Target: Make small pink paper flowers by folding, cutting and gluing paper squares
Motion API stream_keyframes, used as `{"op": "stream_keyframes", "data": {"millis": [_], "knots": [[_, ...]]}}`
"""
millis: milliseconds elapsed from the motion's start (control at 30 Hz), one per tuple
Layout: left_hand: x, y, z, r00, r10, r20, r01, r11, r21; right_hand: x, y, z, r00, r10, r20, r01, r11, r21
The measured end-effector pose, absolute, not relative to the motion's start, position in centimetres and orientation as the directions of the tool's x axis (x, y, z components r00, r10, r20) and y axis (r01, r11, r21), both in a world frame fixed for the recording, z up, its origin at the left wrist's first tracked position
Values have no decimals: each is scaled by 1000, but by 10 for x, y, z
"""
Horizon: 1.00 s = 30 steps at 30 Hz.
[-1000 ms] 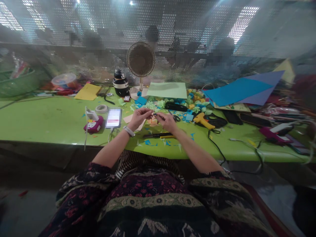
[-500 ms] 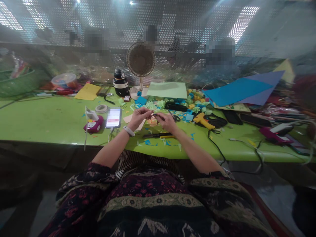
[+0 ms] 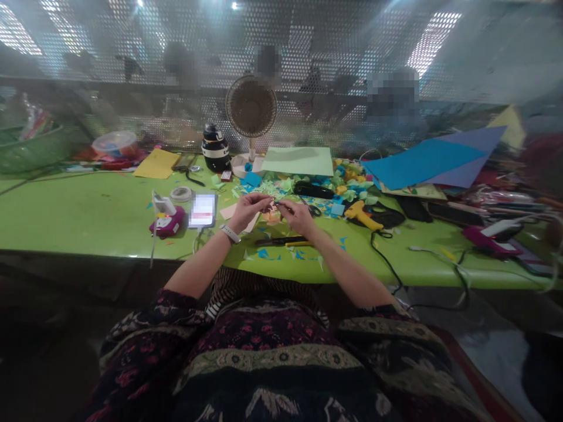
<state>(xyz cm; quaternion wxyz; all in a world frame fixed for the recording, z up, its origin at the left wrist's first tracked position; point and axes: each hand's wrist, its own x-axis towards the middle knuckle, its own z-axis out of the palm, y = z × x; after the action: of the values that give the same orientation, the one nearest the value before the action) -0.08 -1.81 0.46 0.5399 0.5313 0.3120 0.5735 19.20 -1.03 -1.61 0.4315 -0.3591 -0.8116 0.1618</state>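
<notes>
My left hand (image 3: 246, 212), with a pale band at its wrist, pinches thumb and finger together over the table. Close against its fingertips, my right hand (image 3: 299, 217) is also closed in a pinch, around a small dark thing that is too small to name. What my left fingers hold is hidden. Under both hands lie peach-coloured paper pieces (image 3: 270, 217). Nearer my body rests a long black-and-yellow tool (image 3: 284, 241). Dark-handled scissors (image 3: 314, 210) lie just beyond my right hand.
A lit phone (image 3: 203, 211), a white tape roll (image 3: 180, 193) and a purple socket block (image 3: 168, 222) are on the left. To the right lies a yellow glue gun (image 3: 363, 215) with its cord. Behind stand a fan (image 3: 251, 108) and a black bottle (image 3: 215, 155), among paper scraps.
Both hands stay in nearly the same place, with only a slight shift of the fingertips. Nothing on the table has visibly moved.
</notes>
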Motion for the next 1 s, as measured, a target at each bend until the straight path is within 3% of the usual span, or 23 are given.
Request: {"op": "stream_keyframes", "data": {"millis": [700, 1000], "knots": [[1, -19, 5, 161, 952, 262, -292, -207, 934, 192, -11, -15, -408, 730, 548, 408, 683, -605], [-4, -5, 0, -24, 957, 288, -394, -274, 878, 192, -9, -16, -390, 737, 552, 435, 676, -595]]}}
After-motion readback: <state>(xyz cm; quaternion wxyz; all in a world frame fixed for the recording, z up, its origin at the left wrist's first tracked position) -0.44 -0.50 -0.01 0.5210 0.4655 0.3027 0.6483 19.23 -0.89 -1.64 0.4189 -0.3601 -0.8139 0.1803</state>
